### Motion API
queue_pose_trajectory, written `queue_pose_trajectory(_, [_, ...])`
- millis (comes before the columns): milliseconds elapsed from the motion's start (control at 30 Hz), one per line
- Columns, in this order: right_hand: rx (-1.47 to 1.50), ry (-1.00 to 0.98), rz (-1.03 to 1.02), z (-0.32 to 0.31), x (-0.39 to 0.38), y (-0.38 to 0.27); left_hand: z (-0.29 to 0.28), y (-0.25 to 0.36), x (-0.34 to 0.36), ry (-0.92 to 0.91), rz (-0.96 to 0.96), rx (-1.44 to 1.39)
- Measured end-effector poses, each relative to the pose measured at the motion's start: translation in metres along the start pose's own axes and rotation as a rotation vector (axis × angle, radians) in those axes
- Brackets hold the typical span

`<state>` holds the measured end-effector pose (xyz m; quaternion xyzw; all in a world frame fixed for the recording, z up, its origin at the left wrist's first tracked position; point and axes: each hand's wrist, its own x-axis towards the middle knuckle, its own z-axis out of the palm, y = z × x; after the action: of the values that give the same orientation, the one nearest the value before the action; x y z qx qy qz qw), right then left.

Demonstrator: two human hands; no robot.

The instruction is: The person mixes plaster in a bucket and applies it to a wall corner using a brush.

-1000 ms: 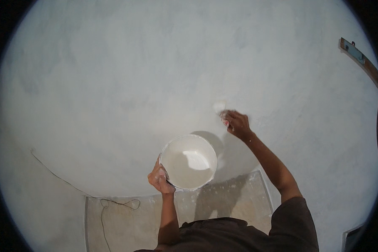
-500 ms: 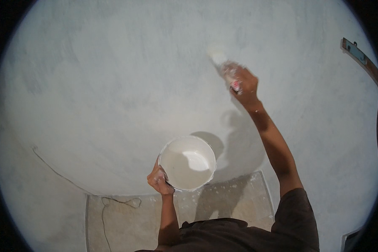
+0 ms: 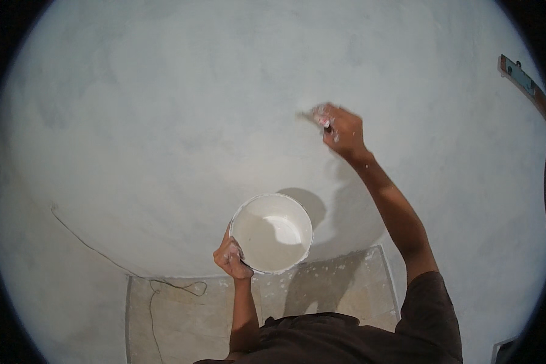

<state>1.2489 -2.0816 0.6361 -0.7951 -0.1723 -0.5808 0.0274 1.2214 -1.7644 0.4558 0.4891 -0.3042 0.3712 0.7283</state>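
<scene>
The person is working a pale, patchy plastered wall [image 3: 182, 109] with a small brush [image 3: 312, 113], and the stroke has just reversed: half a second ago the right hand [image 3: 343, 128] was reaching high and to the right, and now it is sitting lower and further left, with the brush tip blurring against the wall surface, which suggests it is sweeping back across the patch just covered. The fingers of that hand are curling tight around the brush handle, and both fingers and knuckles are showing white spatter. The left hand [image 3: 230, 259] is holding where it was a second ago, fingers closing on the near rim of a white bucket [image 3: 272, 232] at waist level below the working arm; the bucket is looking nearly full of white paint or wash, with a bright glare on its surface. Judging from this, the coat is being spread in repeated passes over the same area rather than moving on to a new one. Below, a speckled floor [image 3: 346, 285] is showing, with a thin dark cable [image 3: 164, 284] trailing across it and up the wall.
</scene>
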Motion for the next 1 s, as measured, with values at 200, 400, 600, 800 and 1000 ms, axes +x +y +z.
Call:
queue_pose_trajectory(200, [-0.050,0.157,-0.141,0.012,-0.007,-0.005,0.003,-0.003,-0.005,0.077,0.038,-0.014])
queue_pose_trajectory(400, [0.012,-0.155,-0.027,0.067,-0.180,-0.024,-0.019,-0.025,-0.027,0.109,0.117,0.063])
queue_pose_trajectory(600, [0.218,-0.381,0.294,0.067,-0.155,-0.013,-0.002,-0.005,-0.008,0.071,0.036,0.065])
queue_pose_trajectory(800, [0.059,-0.150,0.120,0.006,0.013,-0.013,-0.019,-0.019,-0.015,-0.074,0.056,-0.099])
queue_pose_trajectory(1000, [-0.075,0.096,-0.118,0.029,-0.032,0.011,-0.012,-0.007,-0.009,-0.109,0.029,-0.080])
